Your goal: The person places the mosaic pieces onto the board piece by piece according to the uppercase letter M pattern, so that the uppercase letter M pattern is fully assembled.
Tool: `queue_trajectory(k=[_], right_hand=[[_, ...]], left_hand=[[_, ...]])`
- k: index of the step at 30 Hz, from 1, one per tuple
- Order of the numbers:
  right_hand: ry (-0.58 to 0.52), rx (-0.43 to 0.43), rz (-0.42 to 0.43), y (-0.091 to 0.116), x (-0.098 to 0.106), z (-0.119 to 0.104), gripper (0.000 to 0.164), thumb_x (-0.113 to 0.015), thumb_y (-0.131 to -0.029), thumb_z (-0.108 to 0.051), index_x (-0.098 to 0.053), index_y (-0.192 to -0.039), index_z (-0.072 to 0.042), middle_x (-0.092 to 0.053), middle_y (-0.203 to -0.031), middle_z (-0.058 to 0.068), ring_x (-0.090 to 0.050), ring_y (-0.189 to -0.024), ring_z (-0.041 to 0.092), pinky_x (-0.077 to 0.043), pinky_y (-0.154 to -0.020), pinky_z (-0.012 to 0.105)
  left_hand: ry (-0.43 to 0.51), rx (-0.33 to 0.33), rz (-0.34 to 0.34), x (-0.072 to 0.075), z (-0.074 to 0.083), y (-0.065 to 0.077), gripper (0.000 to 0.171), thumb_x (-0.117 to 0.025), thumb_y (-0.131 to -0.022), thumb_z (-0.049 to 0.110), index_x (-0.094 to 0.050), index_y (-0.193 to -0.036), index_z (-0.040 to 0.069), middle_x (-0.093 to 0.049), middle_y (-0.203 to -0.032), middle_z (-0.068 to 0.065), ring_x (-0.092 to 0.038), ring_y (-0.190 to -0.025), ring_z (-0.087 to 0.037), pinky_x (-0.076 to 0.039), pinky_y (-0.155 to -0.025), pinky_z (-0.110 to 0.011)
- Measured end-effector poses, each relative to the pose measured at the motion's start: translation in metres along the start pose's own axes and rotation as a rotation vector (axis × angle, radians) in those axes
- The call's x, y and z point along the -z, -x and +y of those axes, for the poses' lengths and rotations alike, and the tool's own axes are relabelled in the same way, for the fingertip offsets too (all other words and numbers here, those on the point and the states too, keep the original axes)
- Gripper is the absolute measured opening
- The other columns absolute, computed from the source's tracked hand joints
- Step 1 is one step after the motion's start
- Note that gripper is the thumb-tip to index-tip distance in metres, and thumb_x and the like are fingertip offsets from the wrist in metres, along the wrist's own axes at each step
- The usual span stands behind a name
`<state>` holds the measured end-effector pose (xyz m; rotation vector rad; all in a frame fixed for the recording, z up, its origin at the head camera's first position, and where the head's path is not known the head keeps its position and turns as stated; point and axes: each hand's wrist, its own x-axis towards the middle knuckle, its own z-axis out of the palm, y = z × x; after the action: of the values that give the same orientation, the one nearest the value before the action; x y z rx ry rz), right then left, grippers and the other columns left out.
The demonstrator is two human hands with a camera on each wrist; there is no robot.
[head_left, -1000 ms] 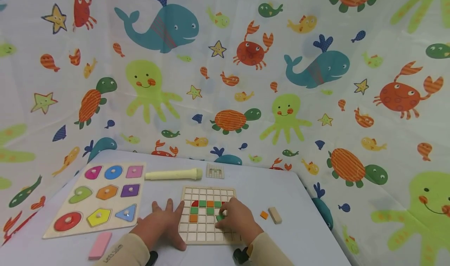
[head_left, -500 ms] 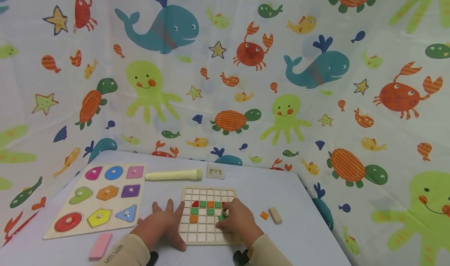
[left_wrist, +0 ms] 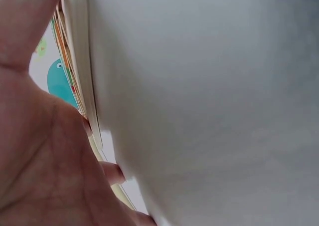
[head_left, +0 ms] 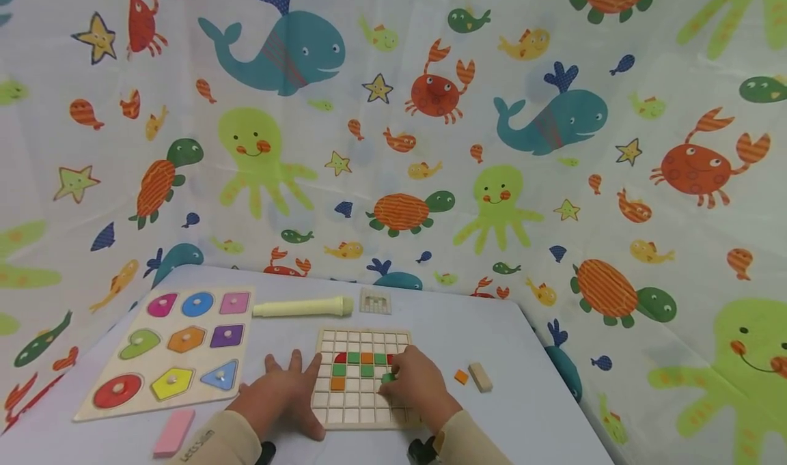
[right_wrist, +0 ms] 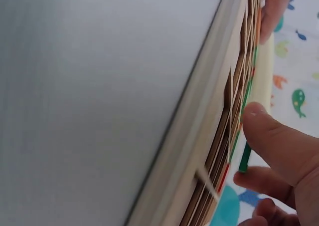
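A wooden grid board (head_left: 356, 414) lies on the table in the head view, with green tiles (head_left: 353, 358), orange tiles (head_left: 337, 383) and red pieces (head_left: 341, 358) set in some of its squares. My left hand (head_left: 279, 390) spreads its fingers along the board's left edge, thumb near the front corner. Over the board's right side is my right hand (head_left: 421, 386). In the right wrist view it pinches a small green tile (right_wrist: 244, 158) between thumb (right_wrist: 269, 131) and finger, the tile standing on edge close over the grid. The right hand covers some squares.
A shape puzzle board (head_left: 147, 345) with knobbed pieces lies at the left, a pink block (head_left: 174, 433) before it. Behind the grid are a pale yellow tube (head_left: 301, 306) and a small patterned card (head_left: 375, 300). An orange tile (head_left: 461, 377) and a wooden block (head_left: 480, 377) lie right.
My right hand's fingers have shifted slightly, and the green tile in them sits a little further back over the board. My left hand has stayed in place.
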<state>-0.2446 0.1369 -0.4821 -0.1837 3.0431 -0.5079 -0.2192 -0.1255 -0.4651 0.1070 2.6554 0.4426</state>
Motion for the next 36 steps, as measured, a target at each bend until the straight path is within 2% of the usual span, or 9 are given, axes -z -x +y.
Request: queue_trajectory(k=[5, 16, 27, 31, 36], right_hand=[[-0.002, -0.027, 0.056, -0.004, 0.006, 0.004, 0.036, -0.097, -0.076, -0.039, -0.070, -0.079, -0.015, -0.054, -0.089, -0.001, -0.050, -0.074, 0.016, -0.045, -0.064, 0.031], [0.006, -0.060, 0.038, -0.012, 0.008, 0.005, 0.040, -0.098, -0.075, -0.039, -0.066, -0.073, -0.015, -0.053, -0.087, 0.000, -0.051, -0.078, 0.017, -0.046, -0.066, 0.031], [-0.002, -0.071, 0.002, -0.013, 0.013, 0.002, 0.040, -0.098, -0.074, -0.041, -0.069, -0.078, -0.014, -0.055, -0.088, 0.001, -0.052, -0.079, 0.018, -0.047, -0.066, 0.032], [-0.007, -0.082, 0.009, -0.011, 0.013, 0.003, 0.034, -0.097, -0.077, -0.037, -0.071, -0.080, -0.015, -0.056, -0.089, 0.000, -0.053, -0.080, 0.018, -0.050, -0.069, 0.034], [0.009, -0.048, 0.015, -0.008, 0.013, 0.005, 0.023, -0.094, -0.081, -0.026, -0.074, -0.078, -0.016, -0.059, -0.090, -0.002, -0.052, -0.081, 0.018, -0.054, -0.074, 0.037]], left_hand=[[-0.001, 0.005, 0.010, 0.001, -0.001, -0.001, 0.138, -0.100, -0.054, 0.065, -0.033, -0.166, 0.019, -0.016, -0.173, -0.032, -0.003, -0.150, -0.076, -0.014, -0.098, -0.100], [-0.002, 0.011, 0.006, -0.001, 0.002, 0.002, 0.137, -0.100, -0.055, 0.064, -0.034, -0.166, 0.020, -0.016, -0.173, -0.031, -0.003, -0.150, -0.075, -0.014, -0.100, -0.099], [-0.005, 0.004, 0.011, -0.001, 0.002, 0.001, 0.137, -0.100, -0.054, 0.064, -0.034, -0.166, 0.019, -0.018, -0.172, -0.031, -0.004, -0.150, -0.075, -0.014, -0.099, -0.099], [-0.001, -0.004, 0.006, -0.001, 0.001, 0.001, 0.138, -0.100, -0.054, 0.065, -0.033, -0.166, 0.020, -0.018, -0.172, -0.032, -0.003, -0.150, -0.075, -0.014, -0.099, -0.099], [0.002, -0.015, 0.006, -0.001, -0.001, 0.002, 0.138, -0.100, -0.055, 0.065, -0.032, -0.167, 0.019, -0.017, -0.172, -0.032, -0.003, -0.150, -0.076, -0.014, -0.098, -0.100]])
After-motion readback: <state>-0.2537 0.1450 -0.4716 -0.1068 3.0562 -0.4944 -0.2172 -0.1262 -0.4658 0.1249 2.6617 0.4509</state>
